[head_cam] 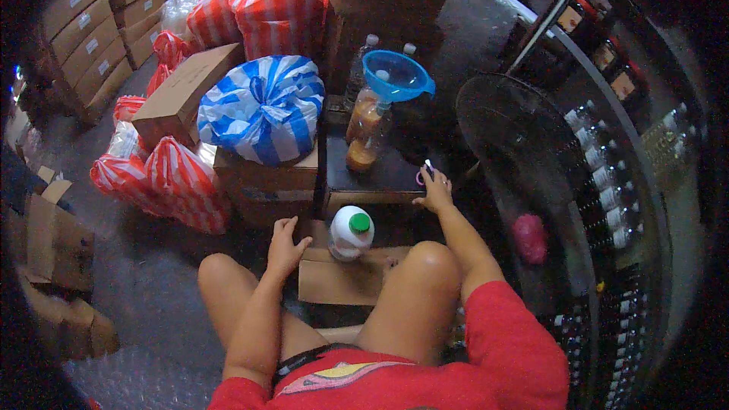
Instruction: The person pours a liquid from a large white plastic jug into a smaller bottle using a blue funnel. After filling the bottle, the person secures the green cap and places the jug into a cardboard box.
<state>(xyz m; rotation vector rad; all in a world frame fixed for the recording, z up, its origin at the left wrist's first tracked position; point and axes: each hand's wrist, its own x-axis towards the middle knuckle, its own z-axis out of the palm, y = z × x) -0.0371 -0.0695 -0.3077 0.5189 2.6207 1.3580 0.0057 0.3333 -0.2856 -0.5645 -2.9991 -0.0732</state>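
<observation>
My left hand (287, 247) is beside my left knee with its fingers apart and nothing in it. To its right, a white plastic jug with a green cap (350, 233) stands by an opened cardboard box (339, 279) between my knees. My right hand (437, 189) is at the right front edge of a low dark table (393, 173), its fingers at a small tool with a pink loop and white tip (422, 176). Whether they grip it is unclear. On that table, a blue funnel (393, 77) sits in the neck of a clear bottle (367, 145) partly filled with orange-brown contents.
A blue-striped plastic bag (265, 108) rests on a carton (267, 179) left of the table. Red-striped bags (185, 182) lie further left, near stacked cartons (85, 40). Rows of capped bottles (609, 193) and a pink bundle (529, 239) are at right.
</observation>
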